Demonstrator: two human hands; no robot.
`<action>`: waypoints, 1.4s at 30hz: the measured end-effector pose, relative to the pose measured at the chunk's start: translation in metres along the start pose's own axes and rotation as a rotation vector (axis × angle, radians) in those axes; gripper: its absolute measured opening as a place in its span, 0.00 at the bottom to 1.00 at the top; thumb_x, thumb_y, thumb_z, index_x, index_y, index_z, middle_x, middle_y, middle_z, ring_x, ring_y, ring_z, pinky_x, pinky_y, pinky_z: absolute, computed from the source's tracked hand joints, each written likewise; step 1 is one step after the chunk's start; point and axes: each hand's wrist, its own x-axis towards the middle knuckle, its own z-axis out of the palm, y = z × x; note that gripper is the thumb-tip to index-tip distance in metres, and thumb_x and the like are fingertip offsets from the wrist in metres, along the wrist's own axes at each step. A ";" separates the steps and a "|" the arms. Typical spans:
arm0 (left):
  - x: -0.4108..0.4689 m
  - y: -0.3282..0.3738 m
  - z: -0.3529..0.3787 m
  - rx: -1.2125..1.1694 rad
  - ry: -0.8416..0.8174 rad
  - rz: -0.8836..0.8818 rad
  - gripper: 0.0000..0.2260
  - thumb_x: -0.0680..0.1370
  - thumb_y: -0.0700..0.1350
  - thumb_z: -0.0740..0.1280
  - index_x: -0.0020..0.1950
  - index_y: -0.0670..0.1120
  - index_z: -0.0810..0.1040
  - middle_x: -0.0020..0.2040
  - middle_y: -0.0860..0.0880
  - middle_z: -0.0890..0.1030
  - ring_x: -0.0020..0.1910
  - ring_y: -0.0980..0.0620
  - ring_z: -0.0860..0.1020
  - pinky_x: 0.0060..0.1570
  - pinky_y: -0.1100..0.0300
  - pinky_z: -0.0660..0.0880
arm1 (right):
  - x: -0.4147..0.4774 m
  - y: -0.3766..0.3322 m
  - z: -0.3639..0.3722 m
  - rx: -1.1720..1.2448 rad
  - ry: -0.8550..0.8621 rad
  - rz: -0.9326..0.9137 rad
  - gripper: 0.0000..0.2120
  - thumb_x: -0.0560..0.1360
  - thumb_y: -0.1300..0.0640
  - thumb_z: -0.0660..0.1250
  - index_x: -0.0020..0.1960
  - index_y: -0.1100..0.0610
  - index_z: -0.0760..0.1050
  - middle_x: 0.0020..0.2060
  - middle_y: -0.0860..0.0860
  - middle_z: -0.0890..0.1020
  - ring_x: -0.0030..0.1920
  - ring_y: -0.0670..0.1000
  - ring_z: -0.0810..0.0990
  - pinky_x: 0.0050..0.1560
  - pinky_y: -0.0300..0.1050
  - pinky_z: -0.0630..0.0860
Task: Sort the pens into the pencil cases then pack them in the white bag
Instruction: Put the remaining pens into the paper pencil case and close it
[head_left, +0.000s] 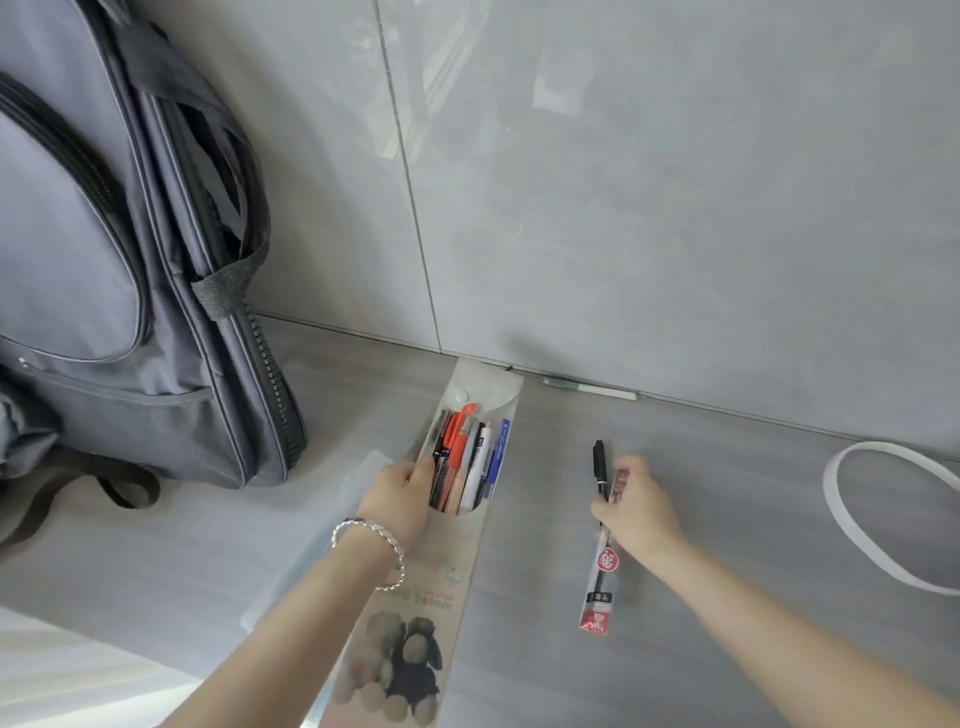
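Two pens (601, 519) in right hand (636, 506), lengthwise away.

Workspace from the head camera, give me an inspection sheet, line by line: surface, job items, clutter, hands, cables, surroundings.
Surface: grey table, meeting a grey wall at the back.
Job's things: open pencil case full of pens; black pen and packaged refill beside it; one pen lying along the wall; second clear case partly under the left forearm.
Clutter: white loop at the right edge.
Grippers: left hand holds the pencil case's mouth; right hand grips the black pen and refill.
Cables: nothing seen.
Surroundings: grey backpack standing at left, main zip open.
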 end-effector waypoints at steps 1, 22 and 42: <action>-0.002 0.002 0.004 -0.006 -0.014 0.003 0.16 0.81 0.48 0.55 0.34 0.44 0.63 0.29 0.49 0.63 0.28 0.51 0.61 0.30 0.59 0.58 | -0.006 -0.003 -0.009 0.140 -0.002 -0.010 0.25 0.71 0.67 0.64 0.65 0.59 0.62 0.43 0.57 0.80 0.32 0.53 0.82 0.30 0.36 0.74; -0.055 0.031 0.076 0.037 -0.178 0.182 0.17 0.80 0.50 0.56 0.34 0.44 0.64 0.28 0.50 0.64 0.28 0.53 0.61 0.29 0.60 0.59 | -0.076 -0.007 -0.051 0.327 0.147 -0.336 0.30 0.65 0.52 0.76 0.64 0.49 0.69 0.49 0.41 0.78 0.47 0.55 0.81 0.51 0.51 0.78; -0.071 0.036 0.072 0.030 -0.160 0.267 0.19 0.81 0.50 0.55 0.30 0.46 0.62 0.26 0.52 0.63 0.26 0.54 0.61 0.23 0.67 0.59 | -0.081 -0.025 -0.107 1.124 0.479 -0.310 0.16 0.80 0.68 0.51 0.50 0.52 0.74 0.32 0.52 0.70 0.24 0.41 0.69 0.25 0.31 0.65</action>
